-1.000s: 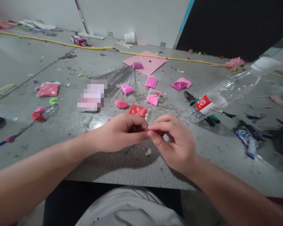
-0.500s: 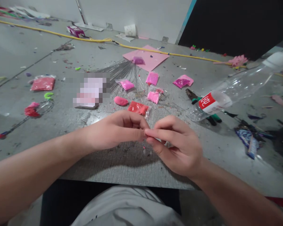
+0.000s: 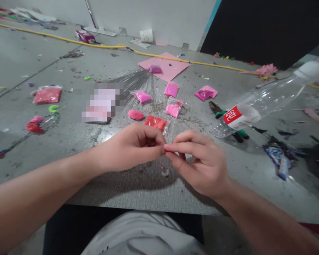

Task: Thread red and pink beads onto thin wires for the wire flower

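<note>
My left hand (image 3: pixel 136 147) and my right hand (image 3: pixel 202 164) meet above the front of the grey table, thumbs and index fingertips pressed together. A trace of red shows between the tips, but what they pinch is too small and covered to make out. Just beyond the left fingers lies a bag of red clay (image 3: pixel 155 122). A pink clay lump (image 3: pixel 135 114) rests to its left. Farther back are small bags of pink clay, one (image 3: pixel 172 110) nearest the right hand, others (image 3: pixel 171 89) (image 3: pixel 143 96) behind it.
Thin wires (image 3: pixel 133 80) fan out near a pink paper sheet (image 3: pixel 166 65). At the right, a clear plastic bottle (image 3: pixel 279 94) lies slanted over green-handled pliers (image 3: pixel 240 134). A pixelated flat object (image 3: pixel 103 104) and a red clay bag (image 3: pixel 48 95) are at left. A yellow cable (image 3: pixel 159 55) crosses behind.
Both hands keep their fingertips together with only slight finger movement. The right hand sits marginally farther left. Things on the table have not moved, apart from a small shift of the view.
</note>
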The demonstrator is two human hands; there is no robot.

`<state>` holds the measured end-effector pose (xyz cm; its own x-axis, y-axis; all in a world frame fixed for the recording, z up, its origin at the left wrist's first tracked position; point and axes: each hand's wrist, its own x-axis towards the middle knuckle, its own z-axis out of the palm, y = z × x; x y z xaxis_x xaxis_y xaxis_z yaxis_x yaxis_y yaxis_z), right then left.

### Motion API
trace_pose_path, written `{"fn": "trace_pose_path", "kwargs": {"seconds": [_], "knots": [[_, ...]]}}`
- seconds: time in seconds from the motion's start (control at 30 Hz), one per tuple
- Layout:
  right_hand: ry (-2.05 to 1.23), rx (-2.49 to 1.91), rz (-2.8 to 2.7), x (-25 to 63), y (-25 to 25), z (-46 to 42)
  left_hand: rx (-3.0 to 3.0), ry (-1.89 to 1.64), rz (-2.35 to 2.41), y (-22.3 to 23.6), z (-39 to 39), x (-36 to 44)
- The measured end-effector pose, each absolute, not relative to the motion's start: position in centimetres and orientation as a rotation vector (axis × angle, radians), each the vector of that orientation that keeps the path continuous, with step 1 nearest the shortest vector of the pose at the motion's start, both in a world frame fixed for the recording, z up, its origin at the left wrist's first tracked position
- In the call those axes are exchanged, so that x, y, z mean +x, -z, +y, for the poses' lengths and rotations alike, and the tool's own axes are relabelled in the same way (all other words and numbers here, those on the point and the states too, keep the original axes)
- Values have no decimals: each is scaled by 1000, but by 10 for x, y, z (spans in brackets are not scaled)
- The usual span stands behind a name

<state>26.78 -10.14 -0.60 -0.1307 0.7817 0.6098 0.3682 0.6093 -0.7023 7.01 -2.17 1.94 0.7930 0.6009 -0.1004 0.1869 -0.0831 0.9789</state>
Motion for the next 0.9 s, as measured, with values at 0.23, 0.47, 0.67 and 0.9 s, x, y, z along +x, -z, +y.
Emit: {"fn": "trace_pose_path", "kwargs": {"seconds": [0.23, 0.47, 0.67, 0.9], "knots": [[-870, -911, -1534, 268, 8, -102, 1866, -469, 610, -20, -24, 68], [-1224, -945, -1266, 265, 11, -101, 2036, -605, 569, -22, -27, 68], [-1439, -1007, -1079, 264, 7, -96, 1832, -576, 588, -22, -28, 69], [-1435, -960, -1015, 267, 8, -92, 1835, -495, 535, -22, -17, 68]]}}
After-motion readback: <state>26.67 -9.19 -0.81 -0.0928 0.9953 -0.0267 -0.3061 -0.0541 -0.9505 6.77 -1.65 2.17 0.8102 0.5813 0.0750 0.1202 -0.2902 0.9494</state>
